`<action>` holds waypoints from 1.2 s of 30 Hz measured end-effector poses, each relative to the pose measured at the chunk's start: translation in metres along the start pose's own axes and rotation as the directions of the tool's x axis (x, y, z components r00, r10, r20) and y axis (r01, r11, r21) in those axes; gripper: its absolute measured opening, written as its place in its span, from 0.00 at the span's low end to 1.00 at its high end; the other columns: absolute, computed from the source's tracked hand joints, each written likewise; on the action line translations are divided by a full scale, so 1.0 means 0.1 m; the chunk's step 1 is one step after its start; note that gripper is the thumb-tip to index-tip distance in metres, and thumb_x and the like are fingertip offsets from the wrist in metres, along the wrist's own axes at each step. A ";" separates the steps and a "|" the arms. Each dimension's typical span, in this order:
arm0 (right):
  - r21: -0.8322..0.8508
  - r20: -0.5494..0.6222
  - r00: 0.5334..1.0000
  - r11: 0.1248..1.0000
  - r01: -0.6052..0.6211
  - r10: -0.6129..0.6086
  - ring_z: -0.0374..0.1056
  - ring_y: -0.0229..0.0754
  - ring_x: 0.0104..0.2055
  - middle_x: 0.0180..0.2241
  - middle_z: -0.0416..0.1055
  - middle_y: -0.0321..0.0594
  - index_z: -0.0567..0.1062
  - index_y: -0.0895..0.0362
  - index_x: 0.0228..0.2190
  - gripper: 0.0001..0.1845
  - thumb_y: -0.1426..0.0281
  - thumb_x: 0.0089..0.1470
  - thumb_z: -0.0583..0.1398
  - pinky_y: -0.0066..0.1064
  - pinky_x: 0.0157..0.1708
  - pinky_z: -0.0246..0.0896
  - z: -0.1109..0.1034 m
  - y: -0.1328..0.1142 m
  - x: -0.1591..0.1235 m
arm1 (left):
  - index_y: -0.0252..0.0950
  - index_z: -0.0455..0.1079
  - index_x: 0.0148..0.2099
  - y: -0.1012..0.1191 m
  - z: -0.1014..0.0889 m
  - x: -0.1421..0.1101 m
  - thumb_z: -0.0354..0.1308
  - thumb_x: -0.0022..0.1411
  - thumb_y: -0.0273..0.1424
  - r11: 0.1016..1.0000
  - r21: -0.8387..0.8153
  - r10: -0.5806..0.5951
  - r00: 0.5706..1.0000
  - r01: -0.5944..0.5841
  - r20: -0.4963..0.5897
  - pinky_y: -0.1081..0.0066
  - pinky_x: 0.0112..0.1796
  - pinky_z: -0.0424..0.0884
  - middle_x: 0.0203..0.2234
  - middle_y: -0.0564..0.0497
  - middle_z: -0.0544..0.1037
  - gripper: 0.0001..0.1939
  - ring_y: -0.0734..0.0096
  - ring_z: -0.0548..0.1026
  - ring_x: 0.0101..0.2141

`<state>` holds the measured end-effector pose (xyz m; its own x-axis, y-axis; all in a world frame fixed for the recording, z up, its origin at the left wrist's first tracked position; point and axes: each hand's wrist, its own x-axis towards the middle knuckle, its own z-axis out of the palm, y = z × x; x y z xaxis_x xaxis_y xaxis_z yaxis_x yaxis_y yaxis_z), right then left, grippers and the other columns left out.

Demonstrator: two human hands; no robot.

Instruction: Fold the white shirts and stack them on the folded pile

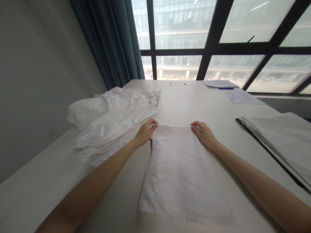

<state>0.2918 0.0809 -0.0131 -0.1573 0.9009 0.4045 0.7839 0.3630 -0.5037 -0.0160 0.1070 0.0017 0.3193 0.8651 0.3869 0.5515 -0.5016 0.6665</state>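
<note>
A white cloth (182,174), folded into a rectangle, lies in front of me with its near edge toward the table's front. My left hand (146,131) pinches its far left corner between thumb and fingers. At the far right corner, my right hand (203,132) grips the same edge in a similar pinch. The far edge runs straight between both hands and looks slightly raised. Along the left side, the layers of the fold show a narrow gap.
A rumpled heap of white fabric (121,110) lies left on the white table (179,100). To the right is a flat stack of white cloth (284,136) with a dark edge beneath. Papers (220,83) and a blue pen (225,88) lie at the back right, near the window.
</note>
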 end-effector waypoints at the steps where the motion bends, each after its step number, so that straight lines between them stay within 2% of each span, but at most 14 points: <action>1: 0.000 0.001 1.000 1.000 -0.003 0.003 0.68 0.49 0.40 0.35 0.74 0.43 0.73 0.52 0.35 0.12 0.63 0.59 0.51 0.41 0.43 0.63 0.00 0.00 0.00 | 0.36 0.67 0.41 -0.01 0.00 0.00 0.49 0.65 0.38 1.000 0.018 -0.025 0.999 0.024 0.020 0.69 0.45 0.67 0.36 0.50 0.77 0.11 0.66 0.74 0.40; 6: -0.012 0.006 1.000 1.000 -0.017 0.017 0.68 0.50 0.42 0.36 0.75 0.43 0.73 0.52 0.36 0.13 0.63 0.59 0.51 0.42 0.43 0.62 0.00 -0.02 0.00 | 0.37 0.68 0.41 -0.03 0.00 0.01 0.51 0.63 0.38 0.995 0.080 -0.069 0.997 0.065 0.044 0.69 0.41 0.68 0.33 0.51 0.76 0.11 0.66 0.74 0.36; 13: -0.072 0.034 0.998 0.996 -0.055 0.058 0.68 0.52 0.43 0.36 0.76 0.44 0.74 0.52 0.36 0.14 0.63 0.59 0.50 0.45 0.45 0.61 -0.02 0.03 0.03 | 0.36 0.71 0.37 0.01 0.00 0.02 0.55 0.61 0.33 0.973 0.214 -0.093 0.995 0.085 0.031 0.64 0.45 0.66 0.32 0.49 0.78 0.07 0.63 0.74 0.37; 19: -0.114 0.081 0.995 0.992 -0.049 0.059 0.69 0.49 0.42 0.35 0.77 0.41 0.75 0.53 0.35 0.12 0.64 0.59 0.52 0.41 0.42 0.62 -0.11 0.14 0.07 | 0.36 0.73 0.37 0.00 0.02 0.02 0.57 0.60 0.32 0.964 0.224 -0.149 0.989 0.142 0.014 0.64 0.45 0.66 0.30 0.50 0.77 0.06 0.64 0.74 0.37; 22: -0.166 0.074 0.996 0.986 -0.032 0.045 0.68 0.51 0.43 0.35 0.77 0.41 0.75 0.52 0.35 0.10 0.64 0.58 0.55 0.44 0.45 0.59 -0.13 0.12 0.08 | 0.36 0.73 0.37 -0.02 0.02 0.03 0.57 0.59 0.32 0.962 0.216 -0.171 0.985 0.165 0.007 0.66 0.43 0.67 0.31 0.50 0.78 0.06 0.64 0.74 0.36; 27: -0.275 0.078 0.997 0.961 0.029 -0.007 0.66 0.56 0.46 0.37 0.77 0.44 0.76 0.52 0.37 0.12 0.64 0.60 0.54 0.51 0.48 0.53 -0.10 0.02 0.05 | 0.37 0.74 0.37 -0.02 0.02 0.03 0.58 0.59 0.33 0.960 0.194 -0.203 0.979 0.201 -0.010 0.68 0.41 0.69 0.31 0.50 0.78 0.06 0.65 0.75 0.36; 31: -0.315 0.069 0.997 0.948 0.053 -0.033 0.66 0.54 0.45 0.39 0.77 0.44 0.76 0.53 0.38 0.14 0.65 0.62 0.52 0.49 0.47 0.55 -0.09 -0.02 0.01 | 0.37 0.73 0.38 -0.04 0.04 0.02 0.59 0.59 0.31 0.960 0.182 -0.210 0.977 0.212 -0.029 0.66 0.43 0.69 0.31 0.51 0.77 0.06 0.65 0.76 0.36; 33: -0.327 0.025 0.994 0.939 0.107 -0.105 0.66 0.52 0.47 0.41 0.75 0.46 0.76 0.54 0.40 0.13 0.67 0.62 0.52 0.47 0.49 0.56 -0.11 -0.03 -0.01 | 0.37 0.73 0.41 -0.05 0.03 0.02 0.59 0.58 0.29 0.969 0.155 -0.185 0.982 0.190 -0.048 0.65 0.45 0.69 0.33 0.51 0.77 0.07 0.65 0.76 0.38; 36: -0.320 -0.024 0.964 0.915 0.245 -0.266 0.66 0.50 0.50 0.44 0.74 0.46 0.76 0.55 0.41 0.13 0.70 0.62 0.52 0.45 0.52 0.55 -0.14 -0.11 -0.04 | 0.36 0.72 0.44 -0.02 0.03 0.02 0.58 0.57 0.25 0.983 0.157 -0.079 0.991 0.096 -0.108 0.63 0.50 0.67 0.39 0.49 0.77 0.10 0.64 0.74 0.44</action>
<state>0.2923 0.0703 0.0017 -0.3456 0.7660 0.5420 0.8712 0.4766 -0.1181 -0.0144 0.1102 -0.0006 0.1897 0.8969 0.3995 0.6935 -0.4104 0.5921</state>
